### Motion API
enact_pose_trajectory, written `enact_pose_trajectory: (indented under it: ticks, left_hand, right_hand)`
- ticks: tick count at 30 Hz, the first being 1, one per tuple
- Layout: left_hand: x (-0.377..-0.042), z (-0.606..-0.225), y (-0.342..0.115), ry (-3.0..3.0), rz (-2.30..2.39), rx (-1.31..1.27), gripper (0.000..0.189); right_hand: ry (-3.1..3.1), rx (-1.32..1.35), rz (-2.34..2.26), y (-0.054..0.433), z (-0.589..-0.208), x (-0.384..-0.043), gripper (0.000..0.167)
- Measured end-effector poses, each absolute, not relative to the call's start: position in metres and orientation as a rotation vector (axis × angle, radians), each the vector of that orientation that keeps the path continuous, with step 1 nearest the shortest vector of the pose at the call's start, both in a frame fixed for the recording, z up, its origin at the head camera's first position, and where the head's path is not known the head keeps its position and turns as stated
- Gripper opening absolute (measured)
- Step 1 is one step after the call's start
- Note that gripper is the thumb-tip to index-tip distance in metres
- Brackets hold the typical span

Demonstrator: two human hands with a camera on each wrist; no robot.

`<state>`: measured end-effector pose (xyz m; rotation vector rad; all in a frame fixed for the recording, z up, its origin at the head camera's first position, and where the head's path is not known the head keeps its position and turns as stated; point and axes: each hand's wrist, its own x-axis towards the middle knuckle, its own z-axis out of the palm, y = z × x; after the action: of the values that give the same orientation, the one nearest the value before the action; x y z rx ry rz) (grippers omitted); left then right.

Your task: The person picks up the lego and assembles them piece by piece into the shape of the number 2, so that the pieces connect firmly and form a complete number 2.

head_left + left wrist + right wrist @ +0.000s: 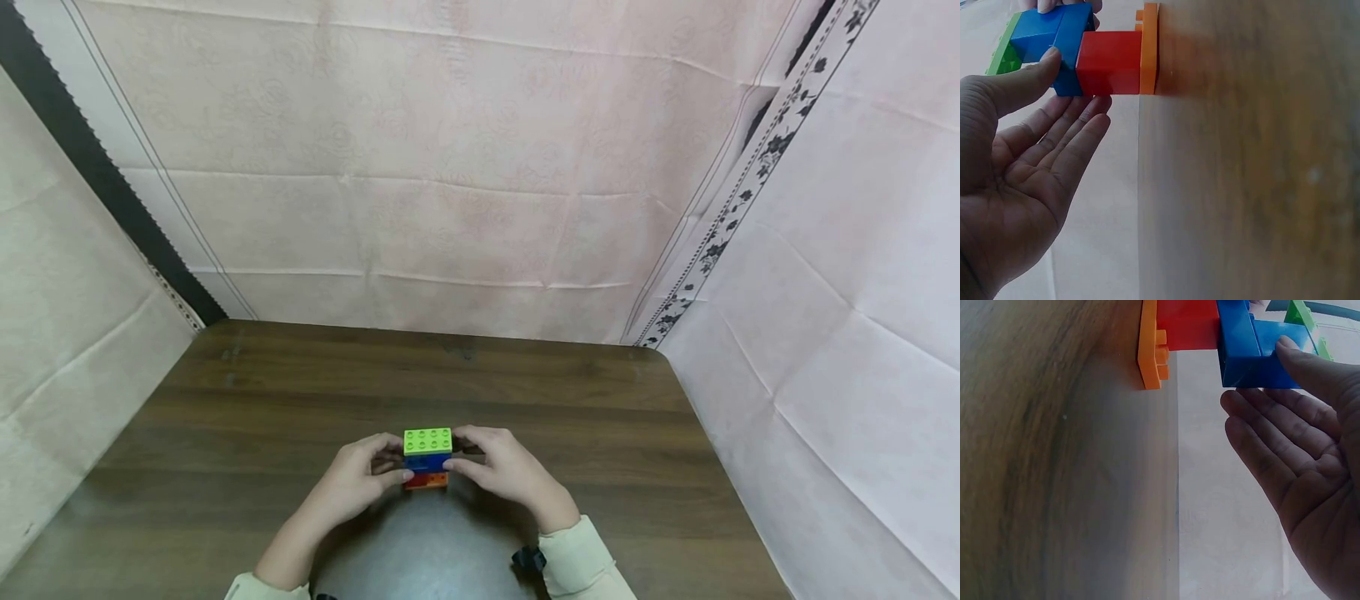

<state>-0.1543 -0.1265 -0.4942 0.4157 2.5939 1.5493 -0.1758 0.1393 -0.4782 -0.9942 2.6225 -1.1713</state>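
A small tower of toy building blocks stands upright on the wooden table. Its base is a flat orange plate [1149, 59], carrying a red block [1110, 62]. Above the red come two blue blocks [1072, 47], the lower one jutting past the red. A studded green block [427, 441] tops the tower. My left hand [351, 479] grips the tower's left side, thumb on the blue and fingers along the side. From the right, my right hand [506, 467] holds the upper blue block [1279, 353] between thumb and fingers.
The brown wooden table [300, 400] runs to a rounded far edge. Pale cloth [450, 167] hangs behind it, with more cloth at both sides. A dark band [532, 558] shows at the right wrist, by the light sleeve [581, 554].
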Motion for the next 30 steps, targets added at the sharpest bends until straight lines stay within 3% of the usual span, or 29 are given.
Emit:
enact_pose_trajectory:
  ticks: [13, 30]
  left_hand:
    - [-0.153, -0.489, -0.117, 2.574, 1.537, 0.319, 0.032]
    - [-0.158, -0.495, -0.102, 2.433, 1.509, 0.299, 0.03]
  right_hand:
    - [2.606, -0.972, -1.27, 0.147, -0.476, -0.177, 0.035]
    - [2.432, -0.624, -1.286, 0.161, -0.489, -0.184, 0.03]
